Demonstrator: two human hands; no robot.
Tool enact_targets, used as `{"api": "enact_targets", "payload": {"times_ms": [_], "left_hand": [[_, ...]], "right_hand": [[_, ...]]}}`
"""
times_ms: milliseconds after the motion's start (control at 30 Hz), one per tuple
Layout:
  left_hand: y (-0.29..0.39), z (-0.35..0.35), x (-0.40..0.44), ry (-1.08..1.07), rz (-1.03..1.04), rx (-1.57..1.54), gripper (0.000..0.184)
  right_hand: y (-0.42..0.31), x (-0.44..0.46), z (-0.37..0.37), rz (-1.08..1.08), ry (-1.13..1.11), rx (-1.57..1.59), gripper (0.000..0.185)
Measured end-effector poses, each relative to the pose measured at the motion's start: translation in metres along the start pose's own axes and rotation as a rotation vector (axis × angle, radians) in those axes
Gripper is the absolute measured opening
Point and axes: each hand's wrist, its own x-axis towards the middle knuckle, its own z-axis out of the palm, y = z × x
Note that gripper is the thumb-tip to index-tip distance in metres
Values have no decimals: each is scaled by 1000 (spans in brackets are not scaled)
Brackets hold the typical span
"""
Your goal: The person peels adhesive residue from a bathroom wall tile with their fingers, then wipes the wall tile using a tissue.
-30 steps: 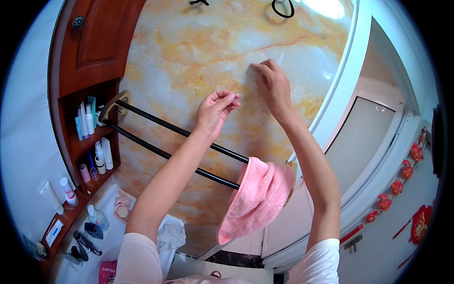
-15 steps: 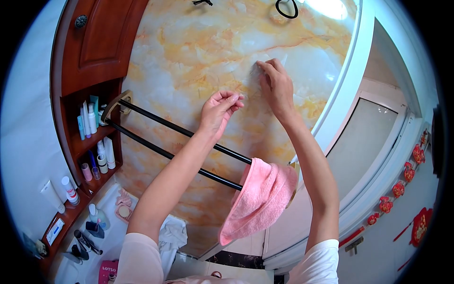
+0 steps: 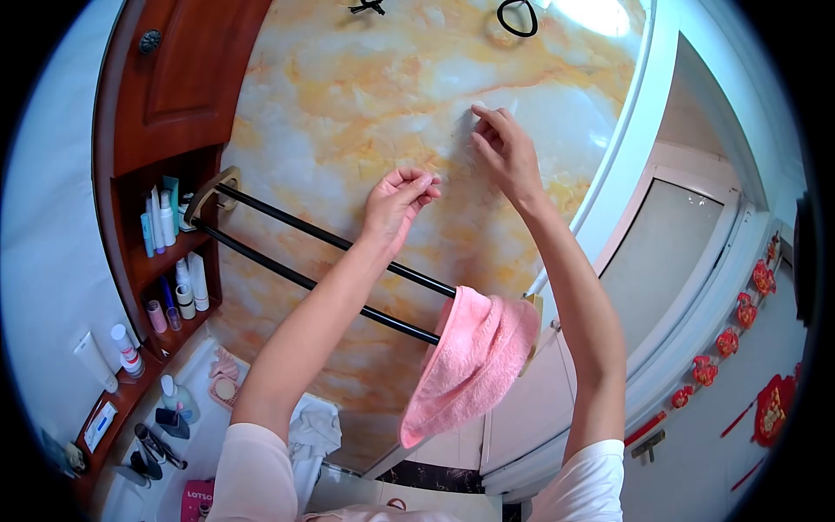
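Observation:
My left hand (image 3: 400,207) is raised before the marbled wall (image 3: 365,104), its thumb and fingertips pinched together. Something small and pale may be between them, too small to name. Higher and to the right, my right hand (image 3: 507,157) is at the wall, index finger stretched out and thumb apart from it. A small clear or whitish spot shows by that fingertip, and I cannot make out what it is. Below both hands a towel rack with two black bars (image 3: 270,230) crosses the wall. A pink towel (image 3: 474,357) hangs over its right end.
A red-brown cabinet (image 3: 187,78) with shelves of bottles and tubes stands at left, above a white washbasin (image 3: 204,418) with toiletries. A black hair tie (image 3: 517,17) hangs high on the wall. To the right are a white door frame (image 3: 639,113) and red hanging ornaments (image 3: 727,342).
My right thumb has moved away from the index finger, and the right fingers have opened a little. My left hand keeps its pinch. The whole view has shifted slightly.

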Motion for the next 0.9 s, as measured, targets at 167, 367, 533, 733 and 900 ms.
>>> {"api": "enact_targets", "payload": {"times_ms": [167, 367, 533, 733, 900], "left_hand": [[0, 2, 0, 12, 2, -8, 10], [0, 3, -1, 10, 3, -18, 9], [1, 3, -1, 27, -6, 13, 8], [0, 1, 0, 37, -3, 29, 9], [0, 0, 0, 7, -5, 32, 7]], "right_hand": [[-7, -1, 3, 41, 3, -87, 28], [-4, -2, 8, -9, 19, -131, 23], [2, -2, 8, -240, -19, -288, 17], [4, 17, -7, 52, 42, -66, 14], [1, 21, -2, -141, 8, -345, 16]]}}
